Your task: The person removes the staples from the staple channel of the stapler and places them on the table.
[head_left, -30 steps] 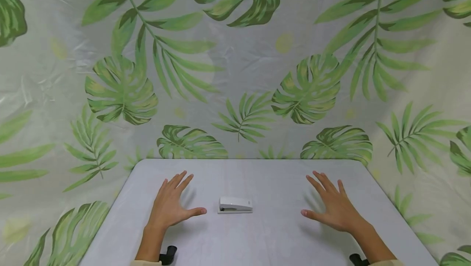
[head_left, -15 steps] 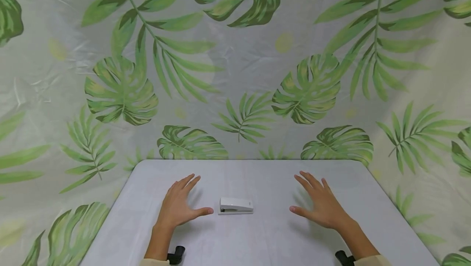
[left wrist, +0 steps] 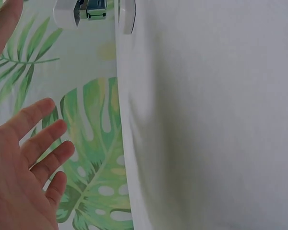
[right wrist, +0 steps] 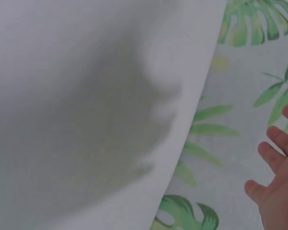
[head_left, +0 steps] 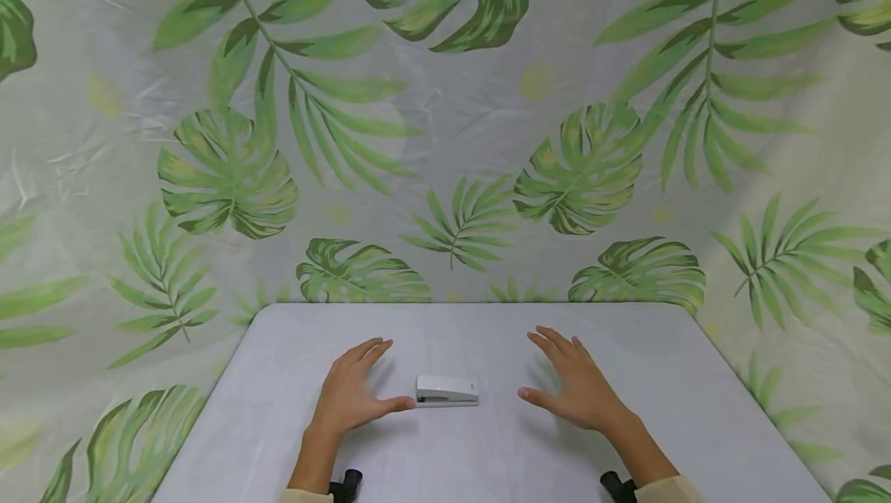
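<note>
A white stapler [head_left: 447,391] lies on the white table, its front end toward the left hand. My left hand [head_left: 351,395] is just left of it with fingers spread and the thumb tip by the stapler's left end; whether they touch I cannot tell. In the left wrist view part of the stapler [left wrist: 89,10] shows at the top edge, above the spread fingers of the left hand [left wrist: 26,163]. My right hand [head_left: 581,387] hovers to the right of the stapler, apart from it, fingers spread and holding nothing. The right wrist view shows the right hand [right wrist: 278,177] without the stapler.
The white table [head_left: 445,464] has rounded far corners. Behind it hangs a pale curtain [head_left: 459,131] printed with green leaves. A black wrist mount [head_left: 346,485] sits at the left wrist and another black mount [head_left: 618,486] at the right.
Both hands have moved inward, the left hand rightward up to the stapler's end and the right hand leftward toward it. The stapler stays in its place.
</note>
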Tool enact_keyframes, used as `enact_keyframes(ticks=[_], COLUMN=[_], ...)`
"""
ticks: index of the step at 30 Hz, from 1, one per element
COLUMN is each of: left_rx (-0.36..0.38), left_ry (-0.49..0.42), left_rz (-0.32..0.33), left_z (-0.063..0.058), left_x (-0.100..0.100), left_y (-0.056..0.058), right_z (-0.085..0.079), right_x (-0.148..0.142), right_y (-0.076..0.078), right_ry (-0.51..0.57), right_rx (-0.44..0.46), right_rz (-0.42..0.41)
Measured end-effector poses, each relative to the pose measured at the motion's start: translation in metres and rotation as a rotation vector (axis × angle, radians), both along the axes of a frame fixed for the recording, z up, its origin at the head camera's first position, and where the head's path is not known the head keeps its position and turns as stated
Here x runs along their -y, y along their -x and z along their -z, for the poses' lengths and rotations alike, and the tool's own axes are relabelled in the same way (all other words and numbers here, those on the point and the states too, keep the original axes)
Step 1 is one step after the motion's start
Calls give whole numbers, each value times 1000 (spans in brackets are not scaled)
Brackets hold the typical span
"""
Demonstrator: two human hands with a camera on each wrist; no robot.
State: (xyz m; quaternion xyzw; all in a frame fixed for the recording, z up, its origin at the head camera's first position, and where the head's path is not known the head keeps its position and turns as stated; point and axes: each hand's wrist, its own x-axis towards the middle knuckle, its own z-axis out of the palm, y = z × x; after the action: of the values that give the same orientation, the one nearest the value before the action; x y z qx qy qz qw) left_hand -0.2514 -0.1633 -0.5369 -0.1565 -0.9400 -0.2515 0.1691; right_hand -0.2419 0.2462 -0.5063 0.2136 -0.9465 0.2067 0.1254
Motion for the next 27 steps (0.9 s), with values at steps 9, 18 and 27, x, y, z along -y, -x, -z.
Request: enact_keyframes(ticks=[9,18,27], left_rx=[36,22,71], left_ry=[-31,-63,-91], left_rz=[35,46,58], left_z=[5,8,11], left_x=[-13,-27,-33], left_y=[4,5,7], right_z=[3,9,19], right_x=[31,64,98], right_y=[8,11,14], right_ry=[36,65,83], right_rx=[-2,79,106], right_rz=[-40,-54,-102])
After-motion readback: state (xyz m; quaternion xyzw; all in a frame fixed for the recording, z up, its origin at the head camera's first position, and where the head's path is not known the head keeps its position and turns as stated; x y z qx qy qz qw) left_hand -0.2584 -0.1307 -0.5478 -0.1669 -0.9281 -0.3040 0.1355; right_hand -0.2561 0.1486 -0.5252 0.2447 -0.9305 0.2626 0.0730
